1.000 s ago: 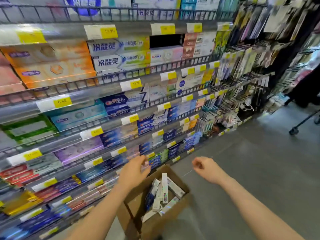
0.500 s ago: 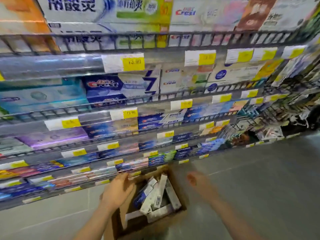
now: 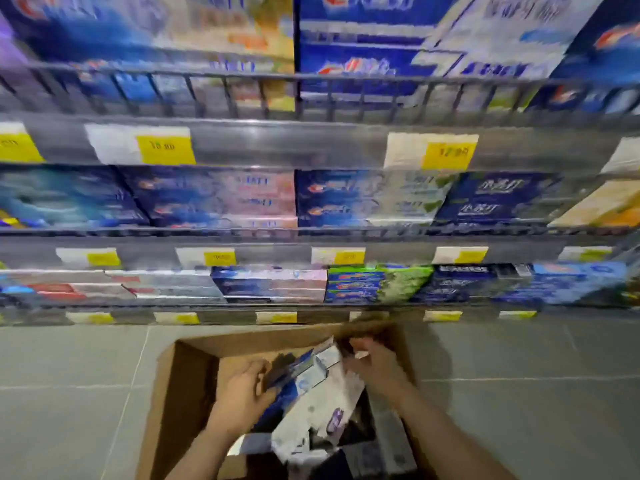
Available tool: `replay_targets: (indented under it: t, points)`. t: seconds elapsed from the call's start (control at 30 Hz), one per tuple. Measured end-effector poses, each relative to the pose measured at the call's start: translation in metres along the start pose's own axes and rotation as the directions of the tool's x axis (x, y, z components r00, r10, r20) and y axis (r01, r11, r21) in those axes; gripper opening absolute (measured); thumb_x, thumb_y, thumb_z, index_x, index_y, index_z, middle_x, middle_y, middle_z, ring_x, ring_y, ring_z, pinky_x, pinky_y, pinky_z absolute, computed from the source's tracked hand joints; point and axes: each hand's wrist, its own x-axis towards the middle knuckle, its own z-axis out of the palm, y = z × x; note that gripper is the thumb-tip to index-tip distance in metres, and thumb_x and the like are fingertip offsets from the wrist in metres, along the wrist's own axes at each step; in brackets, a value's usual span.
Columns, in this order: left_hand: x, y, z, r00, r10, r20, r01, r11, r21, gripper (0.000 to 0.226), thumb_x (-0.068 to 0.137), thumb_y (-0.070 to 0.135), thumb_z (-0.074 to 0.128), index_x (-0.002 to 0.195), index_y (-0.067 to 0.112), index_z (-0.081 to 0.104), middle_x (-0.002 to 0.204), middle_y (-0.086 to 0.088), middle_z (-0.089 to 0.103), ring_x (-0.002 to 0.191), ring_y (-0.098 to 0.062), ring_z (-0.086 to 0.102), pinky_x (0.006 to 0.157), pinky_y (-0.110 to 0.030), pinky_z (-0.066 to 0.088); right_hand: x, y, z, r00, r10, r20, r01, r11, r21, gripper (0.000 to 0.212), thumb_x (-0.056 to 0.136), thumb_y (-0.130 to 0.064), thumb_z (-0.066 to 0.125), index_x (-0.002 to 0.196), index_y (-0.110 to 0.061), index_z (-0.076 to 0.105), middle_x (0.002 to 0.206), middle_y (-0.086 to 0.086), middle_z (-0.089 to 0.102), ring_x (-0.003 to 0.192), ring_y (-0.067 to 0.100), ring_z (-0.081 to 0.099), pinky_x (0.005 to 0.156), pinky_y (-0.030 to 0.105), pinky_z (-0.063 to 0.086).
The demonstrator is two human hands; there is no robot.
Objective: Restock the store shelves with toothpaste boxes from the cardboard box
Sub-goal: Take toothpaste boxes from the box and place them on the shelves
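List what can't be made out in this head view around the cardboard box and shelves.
- Price tags: digits smeared by motion blur.
- Cardboard box: near side cut off by the bottom edge.
- Right hand: fingers blurred, grip unclear.
- Toothpaste boxes: print unreadable, count unclear under left hand.

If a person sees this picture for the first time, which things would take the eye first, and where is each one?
First the shelves, which fill the upper half with rows of blue toothpaste packs behind wire rails and yellow price tags. Next the open cardboard box on the grey floor at bottom centre. Inside it the left hand and the right hand are among loose toothpaste boxes; blur hides their exact hold.
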Motion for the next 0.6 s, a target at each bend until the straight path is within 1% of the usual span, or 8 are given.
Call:
replay_targets:
  t: [0.07, 0.1, 0.2, 0.3, 0.37, 0.43, 0.53, 0.6]
  points:
    - [0.028, -0.022, 0.036, 1.0, 0.027, -0.002, -0.027, 1.0, -0.005, 0.043, 0.077, 0.032, 0.067, 0.115, 0.015, 0.055, 0.115, -0.004, 0.059, 0.105, -0.022, 0.055, 0.084, -0.028, 0.041, 0.033, 0.026, 0.026, 0.999, -0.034, 0.009, 0.034, 0.999, -0.042, 0.031, 0.084, -0.027, 0.064, 0.114, -0.021, 0.06, 0.096, -0.011, 0.059, 0.095, 0.014, 0.056, 0.082, 0.027, 0.043]
    - [0.04, -0.032, 0.052, 0.999, 0.042, 0.0, -0.042, 0.999, -0.018, 0.046, 0.074, 0.035, 0.066, 0.113, 0.012, 0.057, 0.113, -0.007, 0.06, 0.104, -0.024, 0.056, 0.085, -0.03, 0.041, 0.047, 0.035, 0.037, 1.0, -0.015, 0.023, 0.016, 0.999, -0.051, 0.035, 0.086, -0.024, 0.062, 0.12, -0.018, 0.057, 0.103, -0.008, 0.06, 0.1, 0.015, 0.055, 0.084, 0.024, 0.041]
    - [0.073, -0.06, 0.087, 0.995, 0.082, 0.05, -0.079, 0.995, -0.056, 0.058, 0.064, 0.054, 0.057, 0.106, 0.014, 0.06, 0.106, -0.005, 0.063, 0.101, -0.023, 0.057, 0.083, -0.031, 0.045, 0.078, 0.052, 0.068, 0.998, 0.035, 0.055, -0.03, 0.996, -0.082, 0.051, 0.092, -0.017, 0.052, 0.138, -0.005, 0.034, 0.133, 0.01, 0.05, 0.122, 0.023, 0.047, 0.096, 0.025, 0.034]
    - [0.09, -0.082, 0.106, 0.991, 0.101, 0.084, -0.099, 0.995, -0.022, 0.06, 0.062, 0.057, 0.059, 0.111, 0.022, 0.055, 0.107, 0.002, 0.06, 0.1, -0.018, 0.057, 0.083, -0.031, 0.046, 0.098, 0.067, 0.09, 0.995, 0.085, 0.044, -0.079, 0.99, -0.114, 0.058, 0.092, -0.016, 0.049, 0.143, -0.005, 0.023, 0.136, 0.017, 0.048, 0.122, 0.028, 0.048, 0.094, 0.03, 0.039]
    - [0.092, -0.087, 0.111, 0.99, 0.123, 0.072, -0.122, 0.992, -0.024, 0.054, 0.066, 0.049, 0.068, 0.111, 0.022, 0.055, 0.101, 0.005, 0.055, 0.095, -0.014, 0.054, 0.079, -0.025, 0.04, 0.106, 0.076, 0.099, 0.998, 0.068, -0.008, -0.068, 0.986, -0.151, 0.052, 0.09, -0.016, 0.052, 0.136, -0.005, 0.034, 0.13, 0.016, 0.054, 0.118, 0.028, 0.051, 0.09, 0.029, 0.041]
    - [0.093, -0.089, 0.113, 0.986, 0.159, 0.051, -0.158, 0.987, -0.03, 0.049, 0.072, 0.039, 0.073, 0.114, 0.02, 0.056, 0.094, 0.01, 0.046, 0.092, -0.008, 0.046, 0.076, -0.019, 0.033, 0.111, 0.081, 0.103, 0.998, 0.031, -0.063, -0.041, 0.988, -0.152, 0.039, 0.085, -0.016, 0.057, 0.122, -0.006, 0.047, 0.119, 0.016, 0.06, 0.111, 0.029, 0.055, 0.088, 0.031, 0.043]
    - [0.086, -0.093, 0.117, 0.981, 0.192, 0.012, -0.191, 0.98, -0.051, 0.052, 0.074, 0.04, 0.07, 0.119, 0.017, 0.057, 0.089, 0.018, 0.04, 0.093, -0.01, 0.047, 0.079, -0.016, 0.032, 0.113, 0.086, 0.104, 0.995, 0.008, -0.099, -0.015, 0.998, -0.067, 0.035, 0.081, -0.014, 0.063, 0.114, -0.007, 0.053, 0.112, 0.013, 0.064, 0.104, 0.028, 0.059, 0.086, 0.032, 0.045]
    - [0.077, -0.093, 0.118, 0.981, 0.195, -0.003, -0.195, 0.979, -0.056, 0.055, 0.075, 0.04, 0.067, 0.123, 0.017, 0.055, 0.093, 0.015, 0.044, 0.095, -0.01, 0.047, 0.08, -0.013, 0.031, 0.107, 0.084, 0.1, 0.996, 0.014, -0.087, -0.017, 1.0, -0.025, 0.036, 0.078, -0.018, 0.069, 0.109, -0.011, 0.054, 0.098, 0.008, 0.065, 0.089, 0.024, 0.062, 0.077, 0.033, 0.048]
